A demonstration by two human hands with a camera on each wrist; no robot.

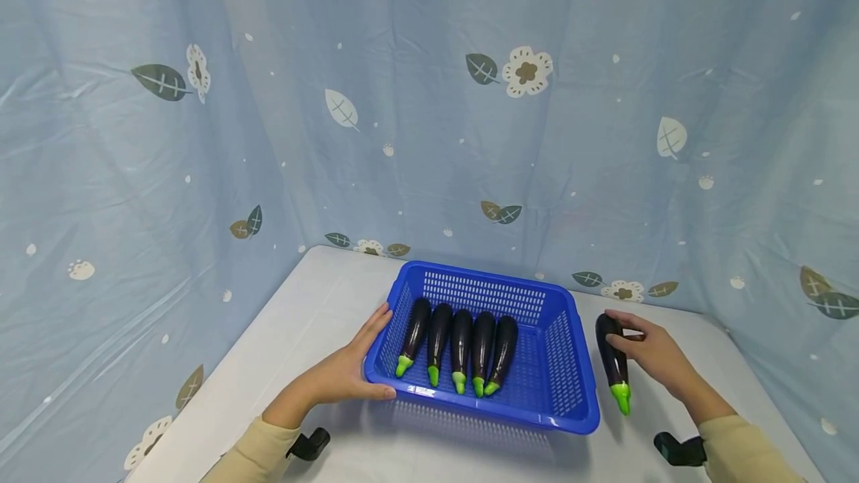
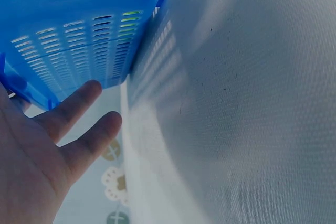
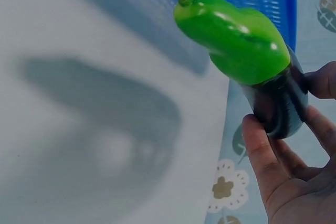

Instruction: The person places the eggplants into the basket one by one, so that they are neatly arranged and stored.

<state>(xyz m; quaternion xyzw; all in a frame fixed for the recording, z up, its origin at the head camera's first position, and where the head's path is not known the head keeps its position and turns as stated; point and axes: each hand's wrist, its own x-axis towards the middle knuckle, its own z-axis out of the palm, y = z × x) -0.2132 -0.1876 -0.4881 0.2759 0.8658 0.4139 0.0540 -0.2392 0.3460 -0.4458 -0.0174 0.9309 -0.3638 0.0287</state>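
Observation:
A blue plastic basket (image 1: 564,364) with slotted walls stands on the white table. Inside it several dark purple eggplants (image 1: 461,345) lie side by side, green stem ends toward me. My left hand (image 1: 345,375) spans the basket's near left corner, its thumb by the front rim and its fingers along the left side. Two of those fingers (image 2: 86,145) stretch out straight in the left wrist view. To the right of the basket, my right hand (image 1: 654,352) holds another eggplant (image 1: 612,356) between thumb and fingers, its green end (image 3: 236,38) pointing back toward me and its shadow apart on the table.
The white table (image 1: 322,297) runs back to a blue curtain (image 1: 429,133) printed with leaves and flowers, which also hangs at both sides. A black wrist mount (image 1: 310,444) sits by the left sleeve and another (image 1: 678,449) by the right.

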